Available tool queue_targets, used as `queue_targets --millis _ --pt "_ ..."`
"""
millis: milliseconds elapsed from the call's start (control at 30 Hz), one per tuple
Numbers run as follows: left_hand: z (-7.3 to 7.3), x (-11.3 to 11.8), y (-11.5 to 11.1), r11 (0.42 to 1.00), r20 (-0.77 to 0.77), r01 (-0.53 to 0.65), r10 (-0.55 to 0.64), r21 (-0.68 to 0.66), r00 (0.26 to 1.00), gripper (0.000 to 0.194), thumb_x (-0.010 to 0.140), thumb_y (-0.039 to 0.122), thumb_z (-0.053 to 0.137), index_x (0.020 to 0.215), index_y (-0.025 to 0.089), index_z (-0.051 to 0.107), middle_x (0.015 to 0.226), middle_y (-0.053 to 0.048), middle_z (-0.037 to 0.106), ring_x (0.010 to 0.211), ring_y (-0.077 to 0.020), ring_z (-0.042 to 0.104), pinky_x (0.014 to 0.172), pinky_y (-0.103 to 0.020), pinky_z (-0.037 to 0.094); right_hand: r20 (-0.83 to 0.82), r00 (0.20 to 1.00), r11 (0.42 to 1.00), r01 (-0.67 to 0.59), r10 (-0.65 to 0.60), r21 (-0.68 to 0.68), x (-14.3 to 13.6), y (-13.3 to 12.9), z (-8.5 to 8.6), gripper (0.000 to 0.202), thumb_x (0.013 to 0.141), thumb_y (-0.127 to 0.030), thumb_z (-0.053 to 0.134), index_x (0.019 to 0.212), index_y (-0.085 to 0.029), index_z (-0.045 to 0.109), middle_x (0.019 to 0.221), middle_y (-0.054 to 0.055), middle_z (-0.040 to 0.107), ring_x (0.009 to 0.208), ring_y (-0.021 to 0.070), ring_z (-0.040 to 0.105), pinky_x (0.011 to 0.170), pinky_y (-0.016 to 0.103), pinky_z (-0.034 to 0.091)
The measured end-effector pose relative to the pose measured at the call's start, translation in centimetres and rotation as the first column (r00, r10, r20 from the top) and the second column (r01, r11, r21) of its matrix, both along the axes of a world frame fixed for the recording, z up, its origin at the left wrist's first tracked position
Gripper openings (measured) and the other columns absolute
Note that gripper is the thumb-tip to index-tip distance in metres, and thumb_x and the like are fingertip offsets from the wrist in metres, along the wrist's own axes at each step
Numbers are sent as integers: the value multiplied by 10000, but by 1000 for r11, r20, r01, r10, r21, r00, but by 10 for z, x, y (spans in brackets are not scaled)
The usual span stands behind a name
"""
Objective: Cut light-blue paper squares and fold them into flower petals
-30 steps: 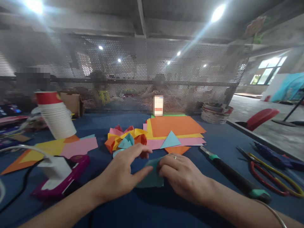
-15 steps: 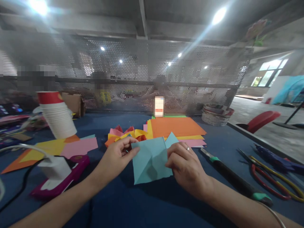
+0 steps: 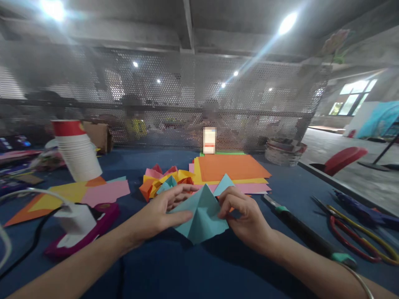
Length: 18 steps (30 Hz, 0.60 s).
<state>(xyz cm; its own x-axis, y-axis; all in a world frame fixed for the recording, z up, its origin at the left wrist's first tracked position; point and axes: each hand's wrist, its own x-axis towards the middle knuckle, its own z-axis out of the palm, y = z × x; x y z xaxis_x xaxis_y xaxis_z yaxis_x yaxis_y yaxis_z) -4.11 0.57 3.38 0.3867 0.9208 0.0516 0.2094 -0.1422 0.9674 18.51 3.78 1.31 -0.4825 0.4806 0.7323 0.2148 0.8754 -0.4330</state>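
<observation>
A light blue sheet of folding paper [image 3: 202,222] is held up over the dark blue table, a corner up and creases meeting near its middle. My left hand [image 3: 166,211] grips its left side, thumb on the front and the other fingers behind. My right hand [image 3: 241,218] pinches the right corner between thumb and curled fingers. Just behind the right hand, a second light blue paper piece [image 3: 225,184] shows its pointed tip; its lower part is hidden. Folded paper shapes [image 3: 157,180] in pink, yellow, orange and blue lie beyond my left hand.
Behind the hands lies a stack of coloured paper [image 3: 233,167]. On the right are a black-handled cutter [image 3: 305,230], scissors [image 3: 358,236] and a basket [image 3: 285,151]. To the left stand paper cups [image 3: 77,155], near a purple power strip [image 3: 106,220] and loose sheets [image 3: 104,192].
The blue sheet has turned from lying square to standing corner-up, its creases bulging more. My left hand has shifted its grip, thumb further over the front. My right hand stays at the right side.
</observation>
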Motion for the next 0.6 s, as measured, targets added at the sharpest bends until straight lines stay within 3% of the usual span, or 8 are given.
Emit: queue_targets --millis 167,400,533,600 --pt "-1 0 2 991 92 67 -56 -114 994 378 786 345 676 1113 167 613 1017 -77 701 876 -226 659 752 -303 516 -16 1000 998 6 -7 -54 -2 -3 4 238 719 27 483 720 -198 560 790 25 554 774 144 561 639 240 439" --pt "-5 1 4 985 101 -30 47 -168 994 337 771 328 696 1047 139 651 871 -70 733 764 -205 681 685 -280 531 -17 995 990 93 -95 -110 -3 -3 2 193 800 -81 533 680 -201 441 759 5 509 706 129 494 637 244 402" --pt "-4 2 3 983 55 -104 113 -153 992 331 766 315 687 1044 139 651 840 -62 736 724 -202 685 643 -271 538 -5 988 939 144 -153 -311 -4 -7 5 64 881 -227 501 828 -201 477 795 2 517 703 125 474 649 250 402" --pt "-3 3 4 982 16 -147 150 -119 989 324 763 309 681 1042 145 655 828 -51 736 701 -192 682 613 -253 532 11 994 903 106 -111 -417 -4 -11 9 124 911 -315 461 901 -197 497 806 1 522 713 126 472 648 251 398"
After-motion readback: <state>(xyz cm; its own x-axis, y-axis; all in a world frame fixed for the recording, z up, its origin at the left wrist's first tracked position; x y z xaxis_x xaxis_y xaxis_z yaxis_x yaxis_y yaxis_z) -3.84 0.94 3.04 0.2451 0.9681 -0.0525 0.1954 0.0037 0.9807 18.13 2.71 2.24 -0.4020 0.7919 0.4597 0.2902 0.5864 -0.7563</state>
